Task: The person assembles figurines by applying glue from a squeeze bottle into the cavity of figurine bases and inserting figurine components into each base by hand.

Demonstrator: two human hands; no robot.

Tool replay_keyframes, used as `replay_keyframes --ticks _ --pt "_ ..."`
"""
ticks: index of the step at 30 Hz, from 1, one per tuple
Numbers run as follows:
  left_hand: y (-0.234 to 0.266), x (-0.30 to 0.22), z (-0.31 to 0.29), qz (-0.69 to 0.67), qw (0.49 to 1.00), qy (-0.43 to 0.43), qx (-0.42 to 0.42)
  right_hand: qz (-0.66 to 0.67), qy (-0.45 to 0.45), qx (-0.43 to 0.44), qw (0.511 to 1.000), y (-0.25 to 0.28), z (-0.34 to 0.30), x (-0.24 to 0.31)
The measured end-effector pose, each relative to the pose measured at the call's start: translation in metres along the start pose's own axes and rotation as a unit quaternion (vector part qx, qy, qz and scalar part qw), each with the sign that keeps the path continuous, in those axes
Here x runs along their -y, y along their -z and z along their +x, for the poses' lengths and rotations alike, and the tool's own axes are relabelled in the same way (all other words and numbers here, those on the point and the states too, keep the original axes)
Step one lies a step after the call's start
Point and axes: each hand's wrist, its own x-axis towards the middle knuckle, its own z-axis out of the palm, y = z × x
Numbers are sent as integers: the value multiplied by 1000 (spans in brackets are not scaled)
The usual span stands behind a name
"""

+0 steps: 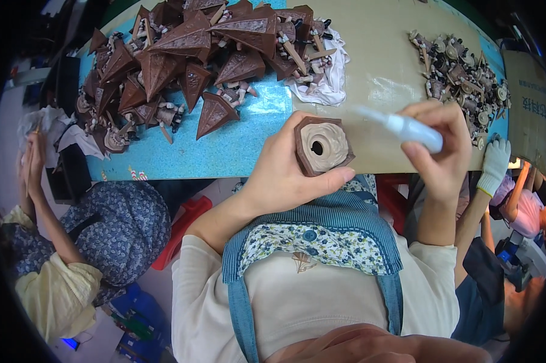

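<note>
My left hand (279, 172) is wrapped round a brown faceted roof-shaped piece (336, 140) above the table's near edge. Its beige rounded end, with a dark hole in the middle, faces up. To the right, my right hand (445, 148) grips a pale squeeze bottle (419, 132) between thumb and fingers. The bottle's thin nozzle points left toward the brown piece, apart from it and slightly blurred. Beyond my left hand lies a heap of brown pointed roof pieces (182, 36) mixed with small figurines (167, 114).
Another pile of small figurines (460, 72) lies at the far right of the table. A crumpled white cloth (330, 78) sits beside the brown heap. A co-worker's gloved hand (496, 163) rests near the right table edge, by a cardboard box (530, 85). Another person's hands (36, 157) are at far left.
</note>
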Motion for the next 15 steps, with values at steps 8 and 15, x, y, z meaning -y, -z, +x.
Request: replay_keyframes --ticks 8,15 --pt "12 -21 1 478 862 -164 -48 85 -28 -29 996 -8 36 -84" --pt "11 -19 11 399 881 -247 -65 -55 -88 -16 994 -11 46 -93"
